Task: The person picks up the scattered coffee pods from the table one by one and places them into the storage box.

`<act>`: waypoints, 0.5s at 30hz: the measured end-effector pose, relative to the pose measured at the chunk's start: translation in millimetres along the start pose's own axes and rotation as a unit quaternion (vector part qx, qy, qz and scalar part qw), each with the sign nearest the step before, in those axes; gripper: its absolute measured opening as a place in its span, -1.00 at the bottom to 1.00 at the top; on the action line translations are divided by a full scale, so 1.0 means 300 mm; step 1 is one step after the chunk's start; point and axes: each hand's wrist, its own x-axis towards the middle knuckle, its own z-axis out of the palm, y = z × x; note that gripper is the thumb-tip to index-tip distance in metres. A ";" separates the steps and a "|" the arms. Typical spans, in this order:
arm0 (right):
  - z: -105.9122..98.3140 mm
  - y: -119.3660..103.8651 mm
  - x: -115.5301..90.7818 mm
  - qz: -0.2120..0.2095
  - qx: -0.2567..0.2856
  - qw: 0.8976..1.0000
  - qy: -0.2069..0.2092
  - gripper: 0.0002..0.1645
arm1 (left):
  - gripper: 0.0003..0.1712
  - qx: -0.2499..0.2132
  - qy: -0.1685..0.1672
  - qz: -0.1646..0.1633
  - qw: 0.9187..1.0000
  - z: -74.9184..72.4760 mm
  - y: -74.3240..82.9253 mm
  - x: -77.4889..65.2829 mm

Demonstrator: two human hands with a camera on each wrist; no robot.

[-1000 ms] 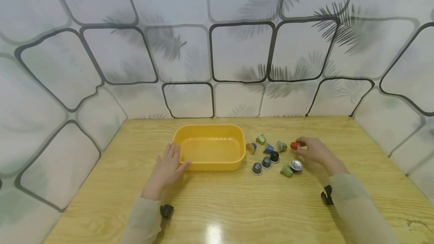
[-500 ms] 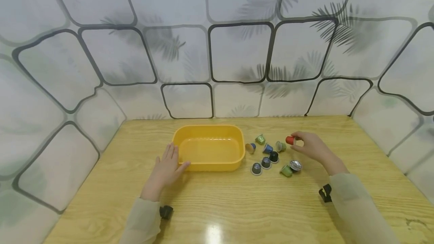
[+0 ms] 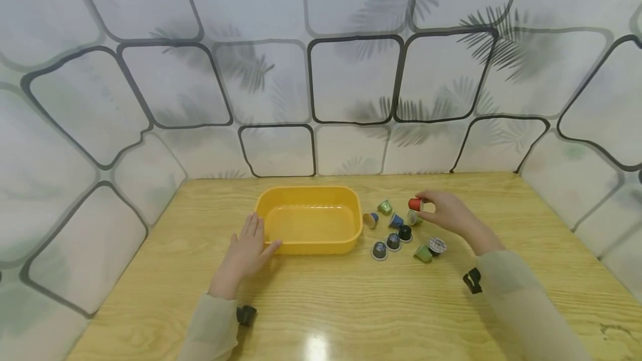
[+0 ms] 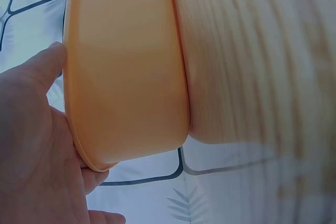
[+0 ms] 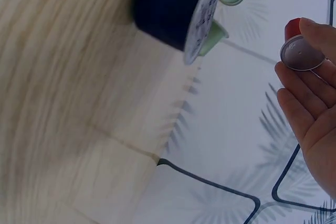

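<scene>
1. Over the last second, the right hand (image 3: 448, 213) has carried the red capsule (image 3: 415, 204) leftward and slightly up the frame, from the right edge of the loose group to a spot just above the pale green capsule (image 3: 413, 218).
2. The picking-up of this capsule looks done, I judge: it appears held clear of the table (image 3: 321, 299), in transit rather than set down.
3. The left hand (image 3: 244, 254) has stayed put at the left end of the yellow tray (image 3: 308, 248), centre frame, and the tray has not visibly shifted; the hand seems to steady it.
4. Right fingers: thumb and forefinger pinch the red capsule; in the right wrist view, the lower fingers extend close together.
5. Left fingers: straight and close together against the tray's left side, thumb spread away to touch the near rim.
6. The red capsule lies sideways in the pinch, its red cup pointing left in the head view. At upper right of the right wrist view, its flat, dull silvery lid shows with a thin round rim, the thumb covering part of the red body. I see no dents.
</scene>
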 end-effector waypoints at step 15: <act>0.029 -0.098 0.078 -0.035 0.018 0.999 -0.009 -0.54 | -0.11 -0.006 0.000 -0.006 1.000 -0.002 0.001 -0.003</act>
